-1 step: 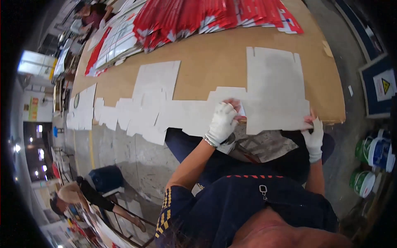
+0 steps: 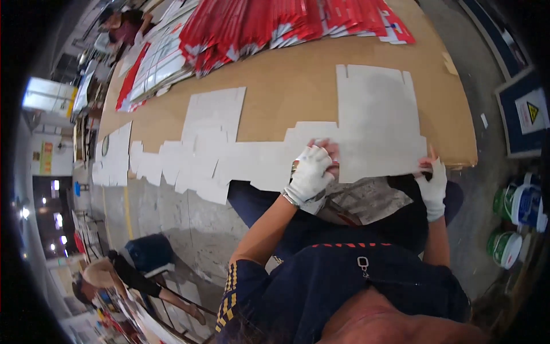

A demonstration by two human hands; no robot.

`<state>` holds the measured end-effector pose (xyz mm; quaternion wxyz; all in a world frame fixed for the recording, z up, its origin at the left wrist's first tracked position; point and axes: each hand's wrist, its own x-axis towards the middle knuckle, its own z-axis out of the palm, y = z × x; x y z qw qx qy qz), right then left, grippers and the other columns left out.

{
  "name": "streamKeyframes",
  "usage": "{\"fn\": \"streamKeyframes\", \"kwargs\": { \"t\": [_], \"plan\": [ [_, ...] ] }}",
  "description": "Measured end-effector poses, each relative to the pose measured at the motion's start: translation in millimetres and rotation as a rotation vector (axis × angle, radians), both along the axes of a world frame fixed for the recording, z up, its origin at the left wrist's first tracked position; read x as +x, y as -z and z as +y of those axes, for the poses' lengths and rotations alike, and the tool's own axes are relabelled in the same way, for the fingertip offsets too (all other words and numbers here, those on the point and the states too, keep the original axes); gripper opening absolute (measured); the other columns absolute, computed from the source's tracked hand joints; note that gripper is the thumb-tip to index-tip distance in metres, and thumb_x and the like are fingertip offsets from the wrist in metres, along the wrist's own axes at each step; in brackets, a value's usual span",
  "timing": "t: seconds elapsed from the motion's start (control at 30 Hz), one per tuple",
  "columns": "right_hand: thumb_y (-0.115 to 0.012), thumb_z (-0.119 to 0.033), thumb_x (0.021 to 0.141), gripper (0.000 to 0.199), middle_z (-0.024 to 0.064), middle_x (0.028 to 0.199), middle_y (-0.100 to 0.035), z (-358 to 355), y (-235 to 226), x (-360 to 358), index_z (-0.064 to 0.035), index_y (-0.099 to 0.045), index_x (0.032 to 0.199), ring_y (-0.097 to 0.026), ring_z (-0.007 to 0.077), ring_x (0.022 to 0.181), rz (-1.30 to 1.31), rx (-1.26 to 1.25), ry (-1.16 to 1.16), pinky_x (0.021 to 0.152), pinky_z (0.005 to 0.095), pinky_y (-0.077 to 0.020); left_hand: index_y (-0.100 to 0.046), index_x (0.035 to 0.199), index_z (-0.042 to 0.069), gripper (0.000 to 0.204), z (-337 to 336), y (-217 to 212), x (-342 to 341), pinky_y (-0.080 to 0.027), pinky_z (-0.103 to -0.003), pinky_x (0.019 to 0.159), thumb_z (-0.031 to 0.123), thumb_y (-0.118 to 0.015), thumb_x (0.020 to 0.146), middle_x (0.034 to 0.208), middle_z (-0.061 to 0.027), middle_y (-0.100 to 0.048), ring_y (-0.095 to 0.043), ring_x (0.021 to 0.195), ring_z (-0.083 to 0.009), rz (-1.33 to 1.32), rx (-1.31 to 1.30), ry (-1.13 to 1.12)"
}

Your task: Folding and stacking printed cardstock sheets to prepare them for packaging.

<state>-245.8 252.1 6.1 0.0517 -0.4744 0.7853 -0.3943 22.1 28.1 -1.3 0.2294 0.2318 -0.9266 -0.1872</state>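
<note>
A flat grey-white cardboard box blank (image 2: pixel 377 123) lies along the near edge of the table, with a wide slotted panel at its right end. My left hand (image 2: pixel 311 173), in a white fingerless glove, rests its spread fingers on the blank beside the left edge of that panel. At the panel's lower right corner, my right hand (image 2: pixel 431 186), gloved the same way, has its thumb and a finger at the edge, gripping it. More pale cardboard blanks (image 2: pixel 212 114) overlap in a row to the left; where one ends and another begins is hard to tell.
A big pile of red printed blanks (image 2: pixel 269 28) covers the far side of the brown table (image 2: pixel 286 86). White sheets (image 2: pixel 157 69) lie at its left. Buckets (image 2: pixel 505 249) stand on the floor at right. Other people (image 2: pixel 106 275) sit at the left.
My left hand's fingers have spread and moved slightly right onto the blank, covering the gap and small printed patch seen beside them before. The right hand stays at the corner.
</note>
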Motion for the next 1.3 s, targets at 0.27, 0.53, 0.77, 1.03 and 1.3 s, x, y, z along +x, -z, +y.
{"fn": "streamKeyframes", "kwargs": {
  "t": [0.27,0.53,0.77,1.03,1.3],
  "plan": [
    [-0.075,-0.015,0.075,0.071,0.0086,0.092,-0.058,-23,8,-2,-0.0023,-0.041,0.136,-0.051,0.0182,0.069,-0.062,0.133,0.343,0.068,0.0318,-0.0463,-0.061,0.109,0.004,0.038,27,14,-63,-0.02,-0.06,0.107,0.017,-0.067,0.074,0.126,-0.0105,-0.053,-0.039,0.128,-0.0337,-0.017,0.081,-0.131],
    [-0.064,-0.01,0.086,0.06,0.0053,0.115,-0.054,0,69,91,-0.0014,-0.037,0.139,-0.05,0.013,0.101,-0.915,-0.211,0.224,0.09,0.0295,-0.0416,-0.029,0.14,-0.003,0.098,49,1,-78,-0.01,-0.066,0.107,0.045,-0.072,0.067,0.14,-0.0216,-0.035,-0.021,0.139,-0.0335,-0.355,0.001,0.198],
    [-0.054,-0.016,0.093,0.029,0.0146,0.1,-0.065,0,98,37,0.0081,-0.061,0.108,-0.06,0.0189,0.089,-0.594,-0.275,0.35,0.083,0.0334,-0.0474,-0.03,0.14,-0.003,0.093,69,0,-77,-0.011,-0.061,0.11,0.047,-0.064,0.07,0.151,-0.0196,-0.023,-0.019,0.141,-0.0337,-0.167,-0.075,0.199],
    [-0.042,-0.009,0.089,0.046,0.0184,0.135,-0.047,-71,4,26,0.0014,-0.043,0.134,-0.045,0.0345,0.123,0.511,-0.028,-0.236,0.103,0.0413,-0.0358,-0.039,0.134,-0.005,0.081,61,-1,-49,-0.017,-0.052,0.111,0.046,-0.063,0.075,0.133,-0.0218,-0.045,-0.035,0.131,-0.0365,-0.223,0.123,0.325],
    [-0.04,-0.004,0.087,0.046,0.0131,0.136,-0.048,-63,15,-20,-0.0021,-0.046,0.133,-0.045,0.0292,0.126,0.583,0.202,-0.228,0.107,0.0401,-0.0343,-0.056,0.118,0.002,0.044,4,0,73,-0.04,-0.041,0.1,0.007,-0.055,0.074,0.116,-0.0103,-0.057,-0.052,0.111,-0.0287,-0.17,-0.197,0.084]
  ]
}}
